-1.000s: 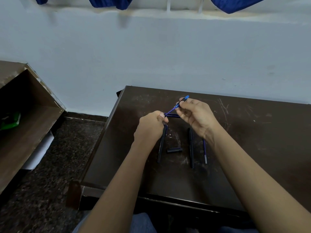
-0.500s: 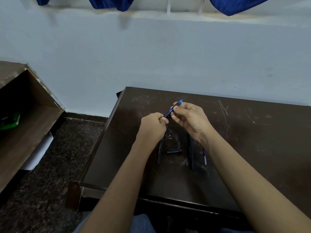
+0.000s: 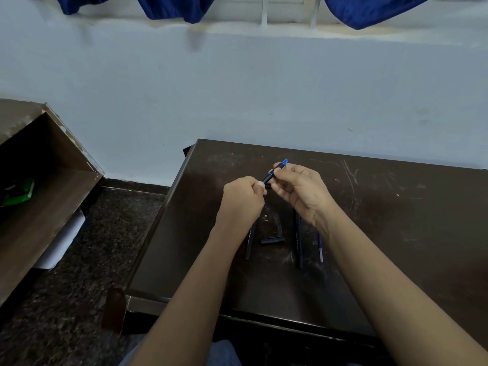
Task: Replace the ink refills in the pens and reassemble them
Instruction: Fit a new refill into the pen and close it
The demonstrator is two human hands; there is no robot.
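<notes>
Both hands hold one dark pen with a blue end (image 3: 274, 171) above the dark wooden table (image 3: 396, 233). My left hand (image 3: 244, 199) is closed around its lower end, which is hidden in the fist. My right hand (image 3: 301, 191) pinches the upper part, and the blue tip sticks out past the fingers. On the table below lie a dark pen barrel (image 3: 250, 241), a short black cap (image 3: 272, 241), a long dark pen (image 3: 298, 241) and a thin blue refill (image 3: 320, 247).
The table's left edge drops to a speckled dark floor (image 3: 87, 273). A brown wooden shelf unit (image 3: 39, 194) stands at the left with a green object (image 3: 18, 192) inside. A pale wall rises just behind the table.
The two hands have come closer together. The exposed stretch of thin blue refill between them has disappeared into the dark barrel, and the pen now looks shorter.
</notes>
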